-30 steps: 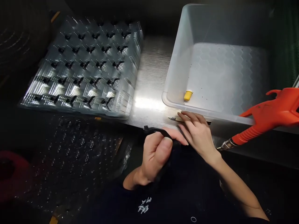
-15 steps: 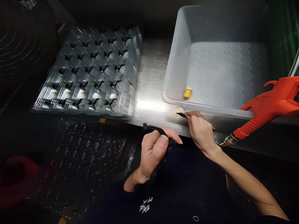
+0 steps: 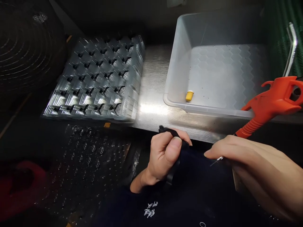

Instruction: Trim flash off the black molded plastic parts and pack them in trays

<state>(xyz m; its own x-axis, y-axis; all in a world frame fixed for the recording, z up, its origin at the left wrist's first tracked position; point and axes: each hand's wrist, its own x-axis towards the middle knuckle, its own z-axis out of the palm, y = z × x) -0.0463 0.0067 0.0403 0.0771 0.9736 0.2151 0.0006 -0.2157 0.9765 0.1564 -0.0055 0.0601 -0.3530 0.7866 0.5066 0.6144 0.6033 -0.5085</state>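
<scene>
My left hand (image 3: 164, 157) is closed around a curved black plastic part (image 3: 174, 131), its stubby end sticking out above the fist and a darker length hanging below the thumb. Much of that part is hidden by my fingers and lost against the dark shirt. To the right, my right hand (image 3: 241, 157) is closed on a craft knife (image 3: 217, 160); only its thin, shiny blade end shows, pointing left and down, apart from the black part. The palm hides the handle.
A clear tray (image 3: 94, 85) with rows of black parts lies left on the metal bench (image 3: 153, 78). A translucent bin (image 3: 213, 108) holds a yellow cap (image 3: 189, 96). An orange air gun (image 3: 272, 97) hangs at its front rim. Another moulded plastic tray (image 3: 94, 157) is below the bench edge.
My right hand has drawn back from the bench edge, toward me and to the right, turning the knife with it. My left hand sits slightly farther right in view, still holding the black part.
</scene>
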